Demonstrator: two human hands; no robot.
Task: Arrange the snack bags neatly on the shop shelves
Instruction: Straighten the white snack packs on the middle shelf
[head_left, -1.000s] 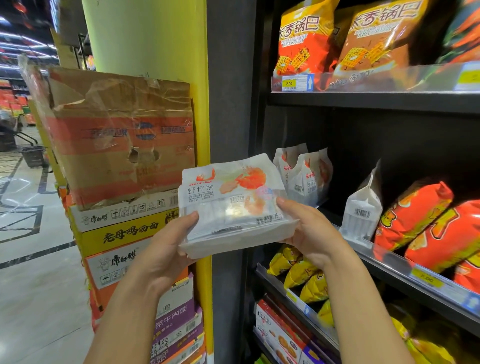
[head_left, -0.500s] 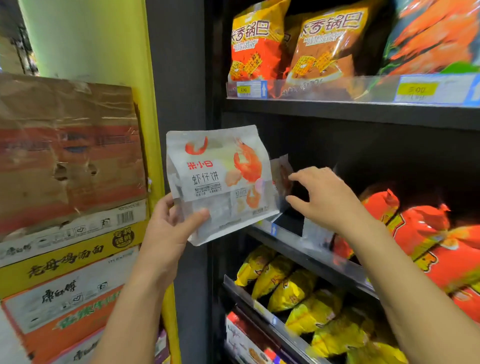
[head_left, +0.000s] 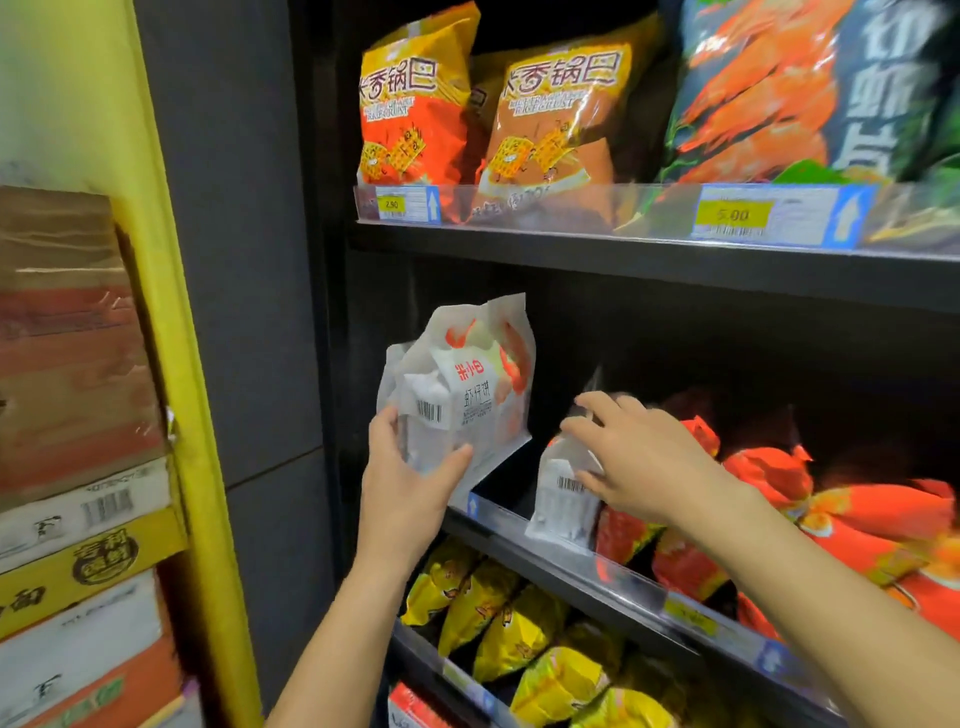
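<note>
Grips with the left hand (head_left: 410, 483) a white snack bag (head_left: 467, 384) printed with red shrimps, thumb pressed across the lower front and fingers curled round the far side. Holds it upright, slightly tilted, at the left end of the middle shelf (head_left: 623, 577), bottom corner just above the clear front rail, barcoded side panel turned towards the camera. Reaches with the right hand (head_left: 639, 462) to a second white bag (head_left: 561, 499) standing on the same shelf just behind the rail, with a gap of dark shelf between the two bags. Lays bent fingers over that bag's clear top and sets the thumb against its barcoded side, pinching it lightly; somewhat blurred, so hard to tell how firm the hold. Just right of the second bag and touching it, red bags (head_left: 841, 519) slumped in a crowd along the shelf. On the upper shelf (head_left: 675, 260), two orange-and-yellow bags (head_left: 415, 109) standing upright beside a dark bag (head_left: 779, 88) with orange shrimp pictures, and a yellow price tag (head_left: 732, 214) reading 5.00 in the rail below. On the lower shelf, yellow bags (head_left: 498, 623) in a leaning row. At the far left, a yellow pillar (head_left: 171, 364) with stacked cartons (head_left: 67, 364) beside it.
</note>
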